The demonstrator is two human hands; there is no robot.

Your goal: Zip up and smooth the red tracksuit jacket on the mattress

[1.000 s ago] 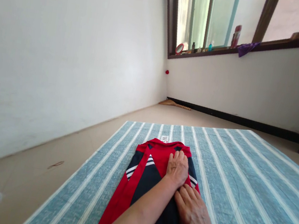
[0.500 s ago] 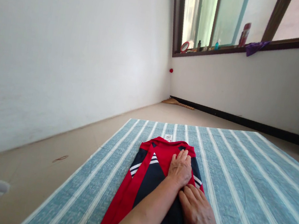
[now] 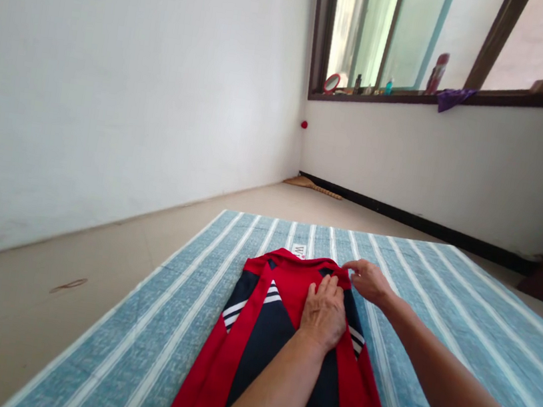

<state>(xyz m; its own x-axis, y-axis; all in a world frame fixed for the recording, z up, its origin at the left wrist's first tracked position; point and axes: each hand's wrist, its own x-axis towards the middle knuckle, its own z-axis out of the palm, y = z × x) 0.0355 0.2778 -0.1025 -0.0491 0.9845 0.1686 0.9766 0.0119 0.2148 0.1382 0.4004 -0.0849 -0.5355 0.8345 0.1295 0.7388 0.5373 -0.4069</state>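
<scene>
- Blue cloth with pale stripes, the striped cover [image 3: 464, 305], spreads out under your work; its far edge runs straight across, just beyond the garment's collar.
- On your left, the cover's edge slants down toward the lower corner, with beige floor [image 3: 107, 254] between it and the white wall [image 3: 137, 110].
- On your right, a wide stretch of stripes reaches well past your forearm, giving that side more room than the left.
- The red and navy garment [image 3: 278, 332] lies flat near the middle of the cover, collar end away from you, its lower part running out of view at the bottom.
- Your left hand [image 3: 326, 311] rests palm down on the garment's upper right part, fingers loosely extended and gripping nothing, forearm slanting across the navy panel.
- Your right hand [image 3: 368, 281] sits at the garment's far right corner, fingers bent toward the red edge; you cannot tell whether they pinch the fabric.
- Smooth-looking fabric narrows toward the collar; white bands cross both sides, and red strips frame the dark, pointed centre panel.
- Just past the collar, a pale lettered patch [image 3: 299, 250] shows against the stripes.
</scene>
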